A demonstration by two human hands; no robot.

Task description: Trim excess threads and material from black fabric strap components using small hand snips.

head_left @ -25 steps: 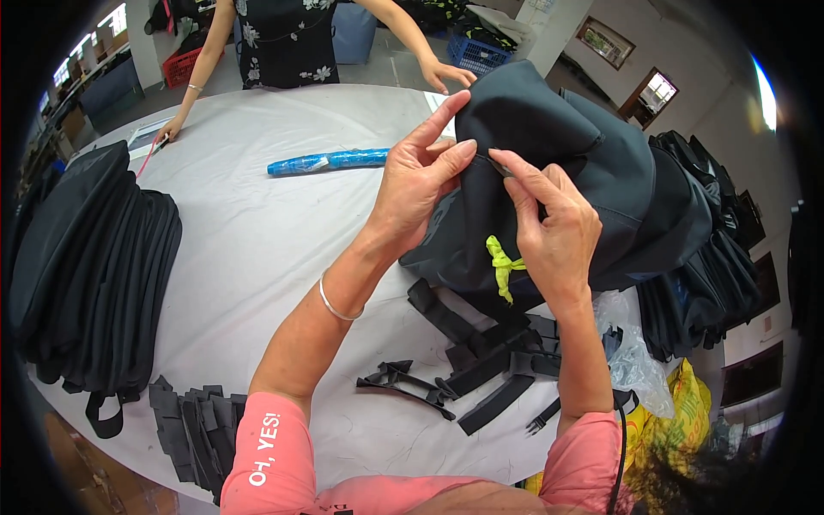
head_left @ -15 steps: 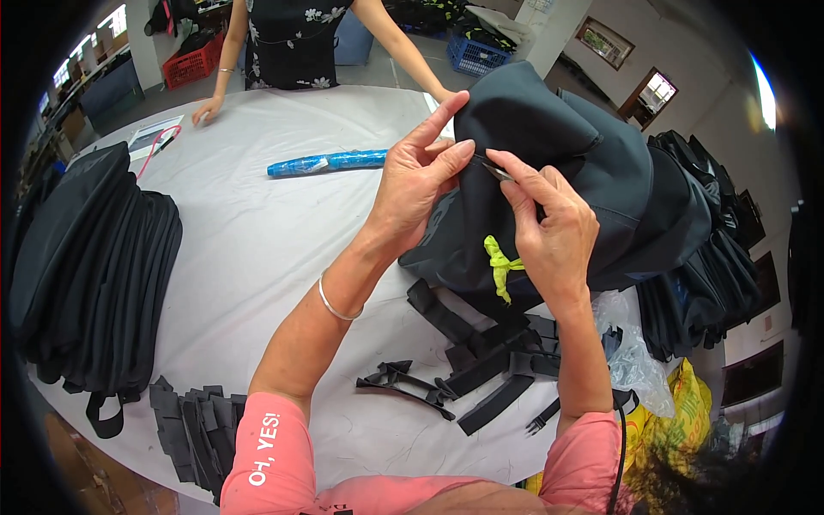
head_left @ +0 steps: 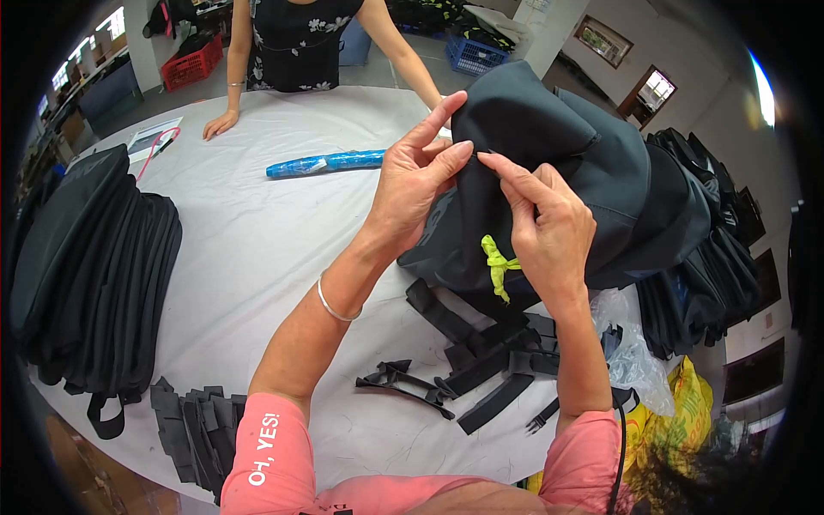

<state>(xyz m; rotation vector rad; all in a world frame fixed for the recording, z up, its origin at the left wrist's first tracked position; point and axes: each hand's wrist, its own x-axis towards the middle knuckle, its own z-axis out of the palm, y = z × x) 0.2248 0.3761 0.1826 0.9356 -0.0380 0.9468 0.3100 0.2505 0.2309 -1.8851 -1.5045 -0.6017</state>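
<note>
A large dark grey bag (head_left: 601, 180) of smooth, coated-looking fabric stands bunched on the table in front of me. Its edge is pinched between the thumb and fingers of my left hand (head_left: 422, 167), with the index finger stretched upward along the cloth. My right hand (head_left: 549, 206) is closed at the same edge, its index fingertip close to my left thumb. The small silver tool in its grip shows half a second ago; now the fingers mostly hide it. A knotted neon-yellow strip (head_left: 498, 268) hangs against the bag beside my right wrist.
Black straps and buckles (head_left: 489, 369) lie below the bag. Stacked dark bags (head_left: 103, 283) stand at the left, above cut webbing pieces (head_left: 197, 433). A blue wrapped roll (head_left: 326, 163) lies mid-table. Across it stands another person (head_left: 296, 51), one hand on the tabletop. Clear plastic (head_left: 639, 360) lies right.
My right fingers have shifted slightly left and closed nearer the bag's edge, covering the silver tool. The other person's hand has moved a little and rests flatter on the table.
</note>
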